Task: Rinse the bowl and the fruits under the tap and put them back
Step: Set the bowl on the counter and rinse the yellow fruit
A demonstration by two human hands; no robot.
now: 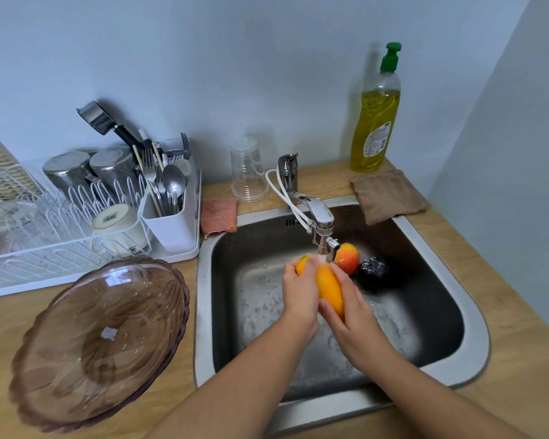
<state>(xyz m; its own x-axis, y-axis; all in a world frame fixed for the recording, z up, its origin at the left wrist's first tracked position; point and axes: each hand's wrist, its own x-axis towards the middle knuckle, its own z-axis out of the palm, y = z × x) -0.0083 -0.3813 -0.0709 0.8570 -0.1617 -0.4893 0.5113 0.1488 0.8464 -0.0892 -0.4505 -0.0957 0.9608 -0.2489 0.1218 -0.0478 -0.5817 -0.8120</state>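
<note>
The orange-yellow fruit [330, 288] was held over the sink [469, 327], directly under the tap [317, 217], with water running onto its upper end. The left hand [300, 294] wrapped the fruit's left side, its grip closed around the fruit with the fingers curled over the top. The right hand [349, 315] cupped the fruit from the right and below, its grip also closed on the fruit, the thumb lying along the lower end. Just beyond the right hand, a red-and-yellow apple [348, 258] lay in the basin, touching or nearly touching the tap's spout in this view. Beside the apple, further right of both hands, sat a dark, wet fruit [376, 273] on the sink floor. Well to the left of the left hand, the brown translucent bowl [102, 343] lay upside down on the wooden table [520, 359], water drops on its surface. Beyond the bowl stood a white dish rack [76, 223] with steel cups, a mug and cutlery. Beyond the hands, behind the sink, were a pink sponge cloth [218, 215], stacked clear plastic cups [248, 171], a brown cloth [389, 194] draped at the sink's edge, and a bottle of yellow dish soap [376, 122].
</note>
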